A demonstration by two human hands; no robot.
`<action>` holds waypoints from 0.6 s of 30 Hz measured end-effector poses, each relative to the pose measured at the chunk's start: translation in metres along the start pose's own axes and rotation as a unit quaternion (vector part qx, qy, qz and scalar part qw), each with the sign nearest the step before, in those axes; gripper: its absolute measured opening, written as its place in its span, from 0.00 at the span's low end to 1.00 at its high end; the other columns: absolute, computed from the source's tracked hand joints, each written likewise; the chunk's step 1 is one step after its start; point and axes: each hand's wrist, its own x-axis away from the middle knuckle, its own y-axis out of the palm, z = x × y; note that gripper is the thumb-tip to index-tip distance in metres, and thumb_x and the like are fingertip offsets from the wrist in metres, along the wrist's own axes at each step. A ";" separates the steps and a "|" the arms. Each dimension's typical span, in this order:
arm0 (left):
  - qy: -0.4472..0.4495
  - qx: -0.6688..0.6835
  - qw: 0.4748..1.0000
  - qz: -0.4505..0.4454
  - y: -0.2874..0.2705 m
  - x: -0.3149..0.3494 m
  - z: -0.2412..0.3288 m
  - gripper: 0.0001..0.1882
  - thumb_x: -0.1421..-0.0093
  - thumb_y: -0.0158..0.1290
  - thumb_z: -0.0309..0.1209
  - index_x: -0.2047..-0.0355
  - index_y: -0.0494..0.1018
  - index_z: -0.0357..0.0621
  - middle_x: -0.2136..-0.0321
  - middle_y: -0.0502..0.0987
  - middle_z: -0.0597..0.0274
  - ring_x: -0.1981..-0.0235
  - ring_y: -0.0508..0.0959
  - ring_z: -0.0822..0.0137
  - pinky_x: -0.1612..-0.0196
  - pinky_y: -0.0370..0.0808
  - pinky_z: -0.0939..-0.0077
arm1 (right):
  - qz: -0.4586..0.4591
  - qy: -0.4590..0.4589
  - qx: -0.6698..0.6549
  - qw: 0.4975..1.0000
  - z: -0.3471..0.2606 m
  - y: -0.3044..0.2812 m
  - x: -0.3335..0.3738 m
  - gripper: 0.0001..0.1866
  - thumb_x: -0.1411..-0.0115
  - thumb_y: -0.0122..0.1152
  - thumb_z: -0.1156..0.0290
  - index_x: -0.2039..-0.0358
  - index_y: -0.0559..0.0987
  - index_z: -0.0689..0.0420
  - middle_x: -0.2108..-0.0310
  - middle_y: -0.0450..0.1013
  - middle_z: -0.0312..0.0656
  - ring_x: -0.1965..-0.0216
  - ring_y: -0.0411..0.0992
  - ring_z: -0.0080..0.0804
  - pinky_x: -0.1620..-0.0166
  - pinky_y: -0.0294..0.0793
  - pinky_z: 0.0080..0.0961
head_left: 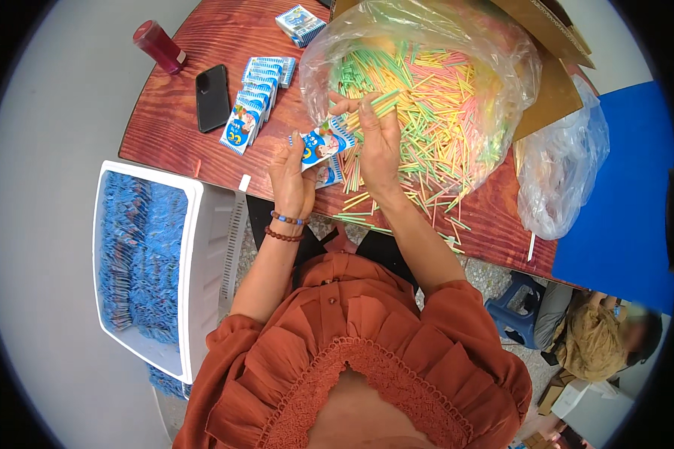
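Observation:
My left hand (290, 178), with beaded bracelets on its wrist, is closed on a small blue-and-white packet (325, 144). Behind it, a second blue-and-white packet (328, 173) shows in part; whether the hand holds that one too is unclear. Thin pastel sticks (384, 102) in yellow and green are gripped in my right hand (380, 150), their lower ends at the packet's upper right end. Just beyond that hand, a large clear plastic bag (318, 63) lies wide, full of loose green, yellow and pink sticks (434, 97). Some sticks have spilled near the table edge.
On the red wood-grain table (165, 112) are a row of overlapping packets (249, 112), a packet stack (300, 26), a black phone (213, 99) and a red bottle (159, 46). A cardboard box (550, 105) stands right; a white bin (191, 277) of blue packets stands left. Another person (595, 337) sits right.

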 end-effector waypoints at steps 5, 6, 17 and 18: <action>0.014 0.026 1.000 0.001 0.008 0.003 0.000 0.15 0.33 0.50 0.39 0.66 0.76 0.39 0.68 0.80 0.61 0.68 0.79 0.72 0.65 0.77 0.75 | -0.016 -0.018 0.060 0.998 0.011 0.009 0.005 0.14 0.29 0.41 0.62 0.54 0.66 0.60 0.52 0.72 0.51 0.36 0.58 0.44 0.36 0.54 0.41; 0.012 0.046 0.999 -0.002 0.009 0.002 -0.001 0.15 0.33 0.50 0.39 0.65 0.75 0.38 0.67 0.80 0.60 0.68 0.79 0.71 0.64 0.77 0.74 | -0.018 -0.018 0.060 0.998 0.015 0.010 0.007 0.14 0.29 0.41 0.62 0.54 0.66 0.60 0.52 0.72 0.51 0.36 0.58 0.44 0.36 0.54 0.41; -0.033 0.174 0.984 -0.034 0.000 -0.011 -0.011 0.14 0.31 0.46 0.37 0.54 0.70 0.39 0.57 0.77 0.58 0.56 0.78 0.65 0.50 0.76 0.65 | -0.045 0.071 0.092 0.992 0.003 0.012 0.004 0.24 0.31 0.40 0.60 0.50 0.73 0.68 0.38 0.62 0.51 0.36 0.58 0.38 0.35 0.52 0.33; -0.044 0.189 0.981 -0.028 -0.002 -0.014 -0.012 0.15 0.31 0.45 0.37 0.52 0.69 0.39 0.56 0.77 0.58 0.55 0.78 0.65 0.49 0.75 0.63 | -0.046 0.041 0.040 0.997 0.011 0.007 -0.001 0.25 0.31 0.41 0.58 0.49 0.73 0.68 0.40 0.64 0.50 0.39 0.62 0.37 0.36 0.55 0.32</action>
